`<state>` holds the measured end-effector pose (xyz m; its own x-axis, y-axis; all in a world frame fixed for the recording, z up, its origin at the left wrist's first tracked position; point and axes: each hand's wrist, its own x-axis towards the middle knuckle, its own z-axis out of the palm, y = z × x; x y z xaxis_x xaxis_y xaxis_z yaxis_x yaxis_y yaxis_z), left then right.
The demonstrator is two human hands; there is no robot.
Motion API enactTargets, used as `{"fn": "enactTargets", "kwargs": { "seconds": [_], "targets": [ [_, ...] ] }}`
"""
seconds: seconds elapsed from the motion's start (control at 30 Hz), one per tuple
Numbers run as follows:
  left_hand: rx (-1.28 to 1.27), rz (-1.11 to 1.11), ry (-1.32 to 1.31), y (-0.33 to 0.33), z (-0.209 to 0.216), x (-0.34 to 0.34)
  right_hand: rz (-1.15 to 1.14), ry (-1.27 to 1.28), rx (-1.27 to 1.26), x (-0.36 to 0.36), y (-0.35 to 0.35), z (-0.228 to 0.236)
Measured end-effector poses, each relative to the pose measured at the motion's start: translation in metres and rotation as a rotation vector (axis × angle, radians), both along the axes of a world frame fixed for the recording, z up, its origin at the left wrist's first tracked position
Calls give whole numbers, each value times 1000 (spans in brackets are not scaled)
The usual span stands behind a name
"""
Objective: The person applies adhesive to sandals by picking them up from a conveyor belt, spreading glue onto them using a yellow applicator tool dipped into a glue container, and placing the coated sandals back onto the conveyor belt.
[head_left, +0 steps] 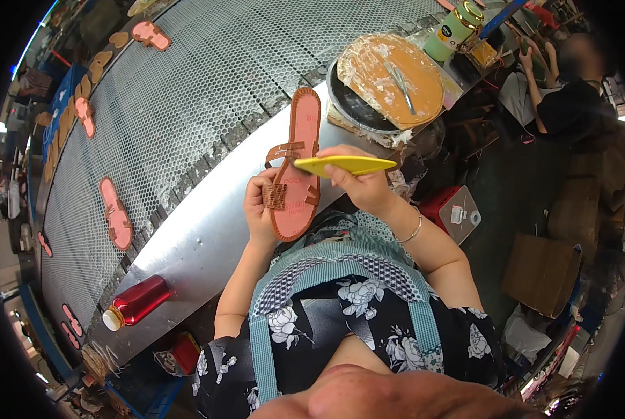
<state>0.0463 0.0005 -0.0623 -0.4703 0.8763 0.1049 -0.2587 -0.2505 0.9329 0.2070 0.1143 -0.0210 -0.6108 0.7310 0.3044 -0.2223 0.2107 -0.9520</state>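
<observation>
Left hand had its fingers gripping a pink-and-brown sandal by the side, around the table's near edge. Right hand had its fingers pinched round a yellow tool, dark tip right by the straps; couldn't tell if it touched. Far right, a tan disc mostly covered a black round pan, tweezers on top, green flask just beyond. Near left: capped red bottle, contents hidden.

Glare on metal ledge, fisheye-bent edges
</observation>
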Motion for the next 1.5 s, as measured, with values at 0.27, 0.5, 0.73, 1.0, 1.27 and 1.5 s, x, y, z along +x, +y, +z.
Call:
{"fn": "enactTargets", "kwargs": {
  "seconds": [0.27,0.5,0.73,1.0,1.27,1.5],
  "targets": [
    [79,50,169,12,-12,-3,123,22,249,-1,-8,6],
    [66,89,205,19,-20,-2,43,40,570,-8,-12,4],
    [79,174,173,27,-23,-5,-23,53,684,-11,-11,-2],
    [174,242,-293,45,-24,-38,237,103,653,-3,-11,0],
    [192,343,35,52,-21,-35,162,52,493,-8,-3,-14],
    [188,290,301,48,-19,-25,-16,48,315,6,17,-10]
  ]
}}
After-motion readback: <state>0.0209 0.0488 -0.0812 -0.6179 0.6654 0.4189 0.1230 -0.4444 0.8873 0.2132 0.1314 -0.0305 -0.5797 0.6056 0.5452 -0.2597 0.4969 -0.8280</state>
